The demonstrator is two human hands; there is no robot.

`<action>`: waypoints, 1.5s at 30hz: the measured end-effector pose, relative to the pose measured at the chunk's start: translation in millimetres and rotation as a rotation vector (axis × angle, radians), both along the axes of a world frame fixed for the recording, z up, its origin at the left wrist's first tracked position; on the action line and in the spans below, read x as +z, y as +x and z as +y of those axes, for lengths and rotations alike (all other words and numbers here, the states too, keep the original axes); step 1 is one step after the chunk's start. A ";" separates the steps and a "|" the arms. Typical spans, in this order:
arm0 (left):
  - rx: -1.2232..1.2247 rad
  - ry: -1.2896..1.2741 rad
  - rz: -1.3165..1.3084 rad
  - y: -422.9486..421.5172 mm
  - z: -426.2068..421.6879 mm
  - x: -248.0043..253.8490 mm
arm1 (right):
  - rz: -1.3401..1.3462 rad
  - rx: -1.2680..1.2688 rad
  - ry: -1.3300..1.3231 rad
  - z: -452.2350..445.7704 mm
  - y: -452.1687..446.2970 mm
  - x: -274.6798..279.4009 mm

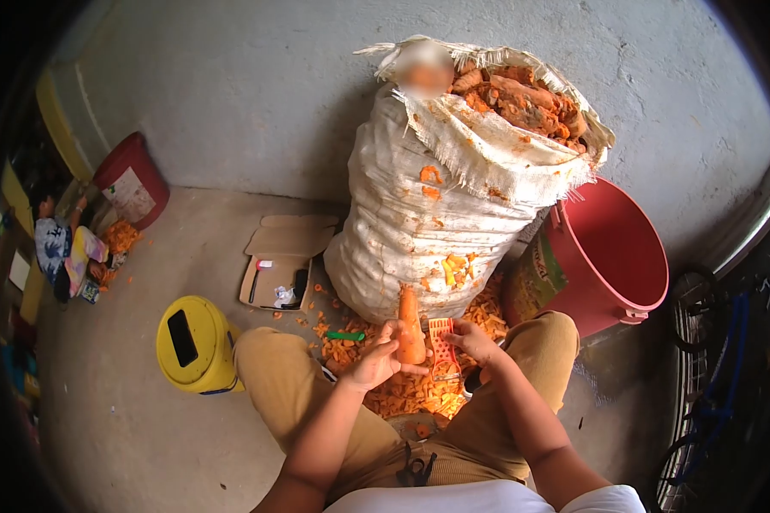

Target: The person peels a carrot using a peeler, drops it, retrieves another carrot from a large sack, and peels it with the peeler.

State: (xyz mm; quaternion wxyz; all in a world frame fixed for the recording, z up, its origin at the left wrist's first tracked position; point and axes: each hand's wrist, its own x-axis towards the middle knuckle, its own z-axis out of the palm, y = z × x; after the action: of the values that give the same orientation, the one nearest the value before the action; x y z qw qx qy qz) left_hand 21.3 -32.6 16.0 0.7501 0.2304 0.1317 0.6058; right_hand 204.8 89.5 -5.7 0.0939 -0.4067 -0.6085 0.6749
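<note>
ok, left hand (375, 357) curled round thick lower end of carrot (409, 318), right hand (477, 344) pinching orange peeler (442, 335) just off its 3 o'clock side. carrot at 12 o'clock, before white sack (402, 205). probably best: light lengthwise strokes, left hand clear.

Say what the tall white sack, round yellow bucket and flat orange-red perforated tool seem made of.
Tall white sack: probably woven plastic, matt; its rim frays into strands.
Round yellow bucket: likely moulded plastic, with a smooth, faint sheen.
Flat orange-red perforated tool: perhaps rigid plastic, bright and evenly coloured.
</note>
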 end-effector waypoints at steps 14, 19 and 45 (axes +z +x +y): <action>0.242 -0.104 0.628 14.1 5.5 -17.9 | 0.316 -0.578 -0.064 13.8 -5.6 -11.5; 0.181 -0.348 0.724 23.2 6.3 -19.8 | 0.541 -0.856 0.127 16.1 -24.5 -1.4; 0.464 -0.207 1.179 35.7 -4.5 -38.8 | 0.199 -0.881 0.780 18.3 -84.8 -41.7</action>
State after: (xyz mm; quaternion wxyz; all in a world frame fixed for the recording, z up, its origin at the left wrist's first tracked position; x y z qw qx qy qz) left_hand 57.0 -37.1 -22.8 0.4197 0.4166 0.6262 0.5081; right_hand 120.0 107.9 -47.3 0.5639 -0.4911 -0.5738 0.3342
